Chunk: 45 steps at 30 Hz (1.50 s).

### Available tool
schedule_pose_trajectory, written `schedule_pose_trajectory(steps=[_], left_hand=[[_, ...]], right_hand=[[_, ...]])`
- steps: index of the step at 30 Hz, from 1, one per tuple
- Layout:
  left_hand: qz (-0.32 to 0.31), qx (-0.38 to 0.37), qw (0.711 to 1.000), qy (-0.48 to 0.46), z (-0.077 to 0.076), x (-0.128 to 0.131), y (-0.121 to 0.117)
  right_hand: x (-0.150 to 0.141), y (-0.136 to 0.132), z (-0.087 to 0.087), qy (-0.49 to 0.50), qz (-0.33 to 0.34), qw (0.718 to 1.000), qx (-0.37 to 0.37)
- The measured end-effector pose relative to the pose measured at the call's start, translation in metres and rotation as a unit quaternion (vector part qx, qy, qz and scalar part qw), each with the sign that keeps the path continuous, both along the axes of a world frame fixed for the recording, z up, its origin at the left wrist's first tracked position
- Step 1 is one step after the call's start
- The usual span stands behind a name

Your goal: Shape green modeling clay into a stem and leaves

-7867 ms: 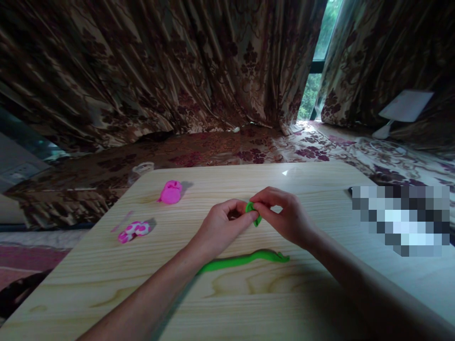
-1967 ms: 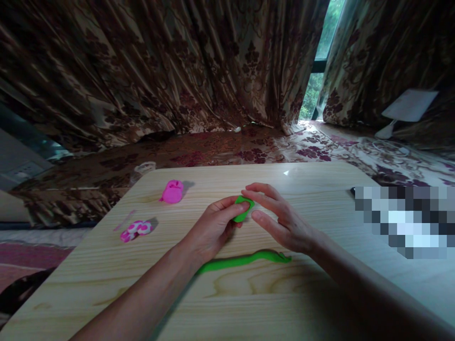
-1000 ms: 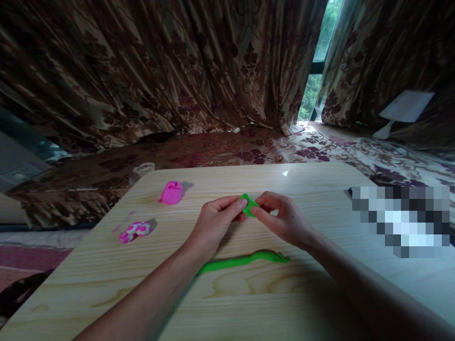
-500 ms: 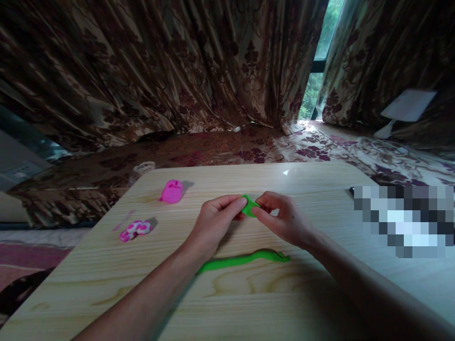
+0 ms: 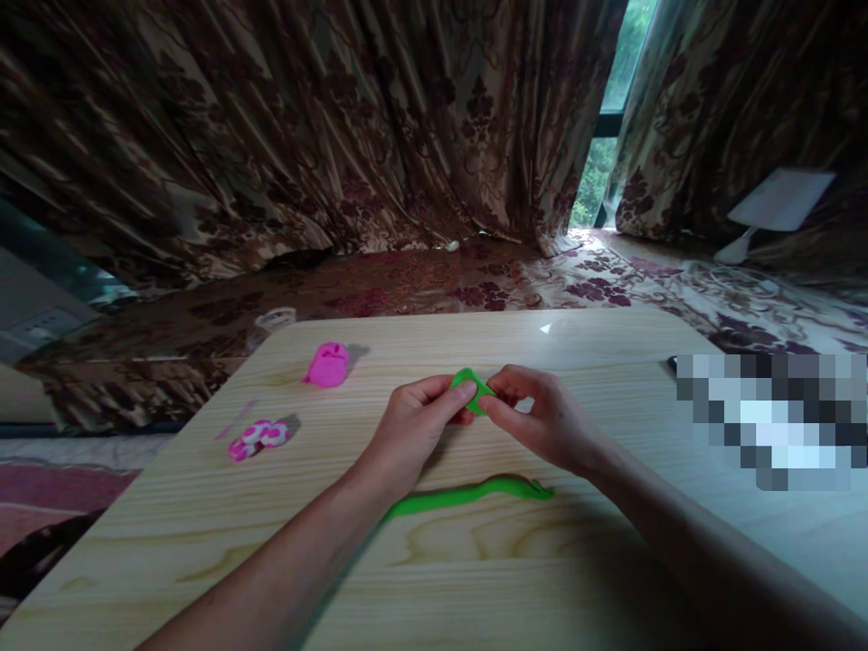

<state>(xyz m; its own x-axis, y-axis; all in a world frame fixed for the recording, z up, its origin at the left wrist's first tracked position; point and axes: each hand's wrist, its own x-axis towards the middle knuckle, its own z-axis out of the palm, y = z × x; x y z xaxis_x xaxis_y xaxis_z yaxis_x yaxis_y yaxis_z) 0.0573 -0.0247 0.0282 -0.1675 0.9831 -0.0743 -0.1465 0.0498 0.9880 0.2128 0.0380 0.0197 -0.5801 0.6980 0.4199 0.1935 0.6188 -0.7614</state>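
Between the fingertips of both hands is a small, soft green piece point(image 5: 467, 376), bent and pinched; whether it is clay or rubber I cannot tell. My left hand point(image 5: 415, 429) presses its thumb onto the piece, with the fingers curled behind. My right hand point(image 5: 541, 414) pinches the piece's right edge between thumb and finger. Below the hands a long green strip point(image 5: 475, 495) of similar colour lies on the table, its right end twisted and its left end hidden behind my left forearm.
Left on the wooden table point(image 5: 305, 579) lie a rounded pink object point(image 5: 329, 365) and a white-and-pink spotted lumpy object point(image 5: 261, 438). A thin pinkish stick point(image 5: 237, 420) is beside it. A pixelated area covers something dark-edged at right. Behind stand a lamp point(image 5: 779, 201) and patterned curtains point(image 5: 407, 117).
My left thumb and fingers have shifted slightly over the green piece, whose upper edge now folds further left. My right hand stays almost in place.
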Motion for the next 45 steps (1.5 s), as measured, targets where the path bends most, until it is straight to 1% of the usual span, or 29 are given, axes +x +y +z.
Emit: schedule_pose_trajectory(steps=[4,6,8,11,17,18,20,23,25,26,28,31,33,36,38,41,45], left_hand=[[-0.014,-0.030,0.999,-0.033,0.000,0.000,0.001],[-0.029,-0.045,0.997,-0.055,0.002,0.001,0.001],[-0.039,-0.051,0.995,-0.072,0.004,0.002,0.001],[-0.039,-0.049,0.995,-0.081,0.005,0.003,0.000],[-0.051,-0.042,0.996,-0.062,0.004,0.002,0.000],[-0.048,-0.042,0.996,-0.062,0.003,0.002,0.000],[-0.033,-0.039,0.996,-0.072,0.003,0.002,0.001],[-0.015,-0.032,0.995,-0.099,0.003,0.001,0.002],[-0.009,-0.033,0.993,-0.110,0.004,0.002,0.002],[-0.006,-0.038,0.993,-0.113,0.005,0.002,0.001],[-0.009,-0.051,0.993,-0.105,0.006,0.004,0.000],[-0.052,-0.065,0.994,-0.074,0.006,0.007,-0.002],[-0.068,-0.063,0.994,-0.066,0.005,0.007,-0.002],[-0.034,-0.051,0.995,-0.077,0.004,0.007,-0.001],[-0.022,-0.045,0.996,-0.076,0.004,0.005,0.000],[-0.033,-0.038,0.996,-0.069,0.004,0.004,0.000],[-0.033,-0.041,0.996,-0.070,0.003,0.003,0.000]], right_hand=[[0.005,0.001,0.007,0.055,0.000,0.998,0.029],[0.006,0.001,0.009,0.072,0.020,0.997,0.036],[0.006,0.000,0.010,0.075,0.045,0.995,0.041],[0.005,-0.002,0.008,0.067,0.070,0.994,0.043],[0.005,-0.003,0.009,0.068,0.066,0.995,0.033],[0.005,-0.002,0.009,0.068,0.066,0.995,0.028],[0.004,-0.001,0.009,0.082,0.044,0.996,0.000],[0.002,0.001,0.006,0.114,0.000,0.991,-0.076],[0.000,0.003,0.001,0.128,-0.004,0.986,-0.108],[-0.001,0.004,-0.001,0.134,-0.003,0.985,-0.112],[-0.003,0.004,-0.004,0.150,-0.001,0.983,-0.107],[-0.004,0.003,-0.005,0.162,-0.002,0.983,-0.088],[-0.003,0.002,-0.003,0.148,0.002,0.987,-0.063],[0.000,0.001,0.003,0.119,0.022,0.993,-0.012],[0.001,0.001,0.006,0.100,0.041,0.994,0.009],[0.002,-0.001,0.006,0.074,0.062,0.995,0.018],[0.003,-0.003,0.006,0.065,0.064,0.996,0.012]])
